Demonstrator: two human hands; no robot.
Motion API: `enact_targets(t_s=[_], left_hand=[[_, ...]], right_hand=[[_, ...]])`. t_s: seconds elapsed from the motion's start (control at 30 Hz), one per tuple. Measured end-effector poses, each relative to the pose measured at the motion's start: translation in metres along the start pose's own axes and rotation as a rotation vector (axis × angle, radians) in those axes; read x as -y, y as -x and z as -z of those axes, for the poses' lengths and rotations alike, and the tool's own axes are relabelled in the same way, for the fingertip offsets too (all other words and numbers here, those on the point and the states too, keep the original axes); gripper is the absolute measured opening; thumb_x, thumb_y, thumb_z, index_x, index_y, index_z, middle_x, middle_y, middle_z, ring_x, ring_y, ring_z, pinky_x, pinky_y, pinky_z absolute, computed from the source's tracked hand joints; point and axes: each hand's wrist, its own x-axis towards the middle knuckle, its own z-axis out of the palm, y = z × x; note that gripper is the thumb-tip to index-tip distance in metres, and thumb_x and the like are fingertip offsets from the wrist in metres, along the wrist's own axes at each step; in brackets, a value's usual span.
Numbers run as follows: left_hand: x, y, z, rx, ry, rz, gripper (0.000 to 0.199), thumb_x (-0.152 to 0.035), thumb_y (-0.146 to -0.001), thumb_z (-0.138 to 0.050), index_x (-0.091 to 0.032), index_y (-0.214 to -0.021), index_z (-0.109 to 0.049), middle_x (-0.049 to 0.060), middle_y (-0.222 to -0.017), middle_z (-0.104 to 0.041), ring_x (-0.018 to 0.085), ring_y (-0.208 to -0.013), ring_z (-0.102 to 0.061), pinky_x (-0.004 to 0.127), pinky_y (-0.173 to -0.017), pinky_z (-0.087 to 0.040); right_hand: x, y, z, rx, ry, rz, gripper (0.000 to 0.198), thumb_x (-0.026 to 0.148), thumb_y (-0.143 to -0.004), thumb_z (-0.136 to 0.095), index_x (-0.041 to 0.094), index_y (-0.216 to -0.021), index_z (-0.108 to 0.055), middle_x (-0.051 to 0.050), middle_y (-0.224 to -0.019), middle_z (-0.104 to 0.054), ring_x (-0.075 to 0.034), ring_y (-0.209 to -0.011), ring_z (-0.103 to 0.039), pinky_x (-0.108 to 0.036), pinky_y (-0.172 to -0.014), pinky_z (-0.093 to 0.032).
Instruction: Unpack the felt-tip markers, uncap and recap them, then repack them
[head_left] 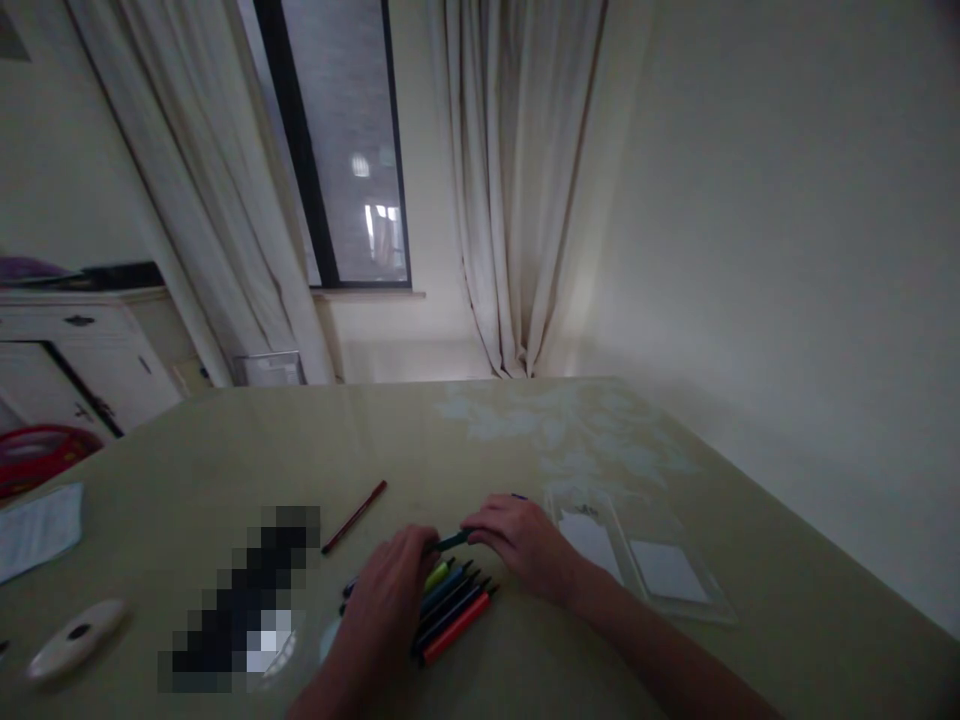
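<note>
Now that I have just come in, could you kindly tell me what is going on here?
A person holds a dark green pen in the fingers of both the left hand and the right hand, over a table. Several coloured pens lie side by side there, partly hidden by the left hand. A dark red pen lies apart to the left, and a clear case lies to the right.

Passage beyond red pen (354,517); markers (451,613) block near middle; pixelated patch (244,600) perhaps obstructs.

Forearms (637,630) converging, left fingers (418,537) and right fingers (491,519) curled.
</note>
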Motion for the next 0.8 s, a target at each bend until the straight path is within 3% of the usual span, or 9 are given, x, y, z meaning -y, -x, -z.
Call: enact_targets(t_s=[0.17,0.3,0.5,0.67,0.8], left_hand=[[-0.013,0.000,0.005,0.096,0.052,0.067,0.025,-0.027,-0.104,-0.039,-0.026,-0.117,-0.060,0.006,-0.104,-0.075,0.024,-0.098,-0.069,0.035,-0.084,-0.050],[-0.001,-0.003,0.015,0.121,0.009,0.086,0.023,-0.031,-0.104,-0.039,-0.028,-0.113,-0.061,0.004,-0.100,-0.076,0.023,-0.095,-0.070,0.033,-0.082,-0.049],[0.046,-0.006,0.032,0.004,-0.061,0.226,0.031,-0.033,-0.105,-0.028,-0.022,-0.114,-0.057,0.011,-0.110,-0.074,0.025,-0.099,-0.071,0.037,-0.085,-0.051],[0.056,-0.003,0.031,-0.004,-0.144,0.176,0.027,-0.035,-0.100,-0.043,-0.023,-0.092,-0.065,0.008,-0.103,-0.072,0.025,-0.099,-0.068,0.037,-0.091,-0.050],[0.060,-0.003,0.031,-0.059,-0.210,0.198,0.037,-0.036,-0.104,-0.037,-0.022,-0.100,-0.071,0.009,-0.108,-0.071,0.025,-0.106,-0.065,0.037,-0.098,-0.049]], right_hand=[[-0.009,-0.001,0.002,-0.017,-0.014,0.068,0.023,0.029,-0.103,-0.061,0.021,-0.107,-0.081,-0.006,-0.092,-0.078,-0.017,-0.084,-0.071,-0.025,-0.079,-0.052],[-0.018,-0.001,0.015,-0.030,-0.022,0.061,0.024,0.029,-0.102,-0.059,0.020,-0.103,-0.082,-0.007,-0.092,-0.078,-0.017,-0.084,-0.072,-0.026,-0.079,-0.053],[-0.036,0.001,0.055,-0.223,0.036,-0.205,0.022,0.031,-0.098,-0.061,0.023,-0.097,-0.082,-0.006,-0.094,-0.080,-0.020,-0.087,-0.072,-0.033,-0.084,-0.054],[-0.025,0.000,0.024,0.041,0.118,-0.242,0.016,0.019,-0.092,-0.068,0.023,-0.097,-0.082,-0.006,-0.099,-0.074,-0.019,-0.093,-0.068,-0.028,-0.084,-0.050],[-0.020,0.001,-0.005,0.165,0.236,-0.287,0.014,0.016,-0.091,-0.070,0.020,-0.101,-0.079,-0.007,-0.103,-0.073,-0.022,-0.100,-0.066,-0.030,-0.087,-0.047]])
